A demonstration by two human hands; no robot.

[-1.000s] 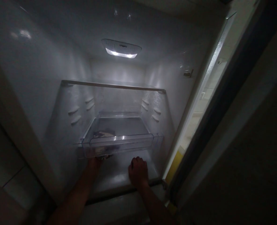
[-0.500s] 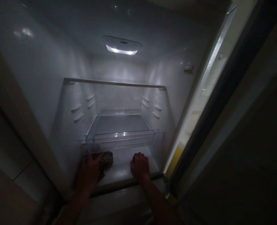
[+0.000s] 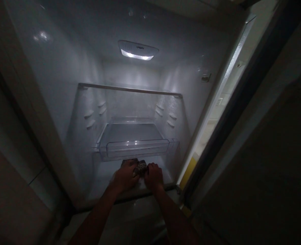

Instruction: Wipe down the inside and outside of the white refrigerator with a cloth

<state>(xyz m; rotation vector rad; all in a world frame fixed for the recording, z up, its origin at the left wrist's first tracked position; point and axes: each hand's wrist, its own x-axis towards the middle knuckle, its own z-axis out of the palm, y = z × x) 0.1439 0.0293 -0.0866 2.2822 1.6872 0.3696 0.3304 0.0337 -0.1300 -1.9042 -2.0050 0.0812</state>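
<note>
Clear plastic forms the shallow drawer (image 3: 137,148) low in the open fridge (image 3: 63,85). Just under its front lip, on the fridge floor (image 3: 101,180), lies a dark patterned cloth (image 3: 140,166). Only a small bunched part of the cloth shows, as both hands cover the rest and its far edge runs into the shadow beneath the drawer. In this dim light its pattern cannot be read.

The left hand (image 3: 124,177) rests on the cloth's left side with its fingers closed over the fabric. The right hand (image 3: 154,177) sits close beside it, its fingers curled into a loose fist against the cloth's right edge. Whether they pinch the fabric or only press on it cannot be told. Both forearms run off the bottom of the frame.

A glass shelf (image 3: 130,89) spans the fridge above the drawer, and the lamp (image 3: 138,54) glows in the ceiling. To the right, the door (image 3: 267,153) is almost black and shows no detail. A yellow patch (image 3: 188,170) at its foot is too dark to identify.
</note>
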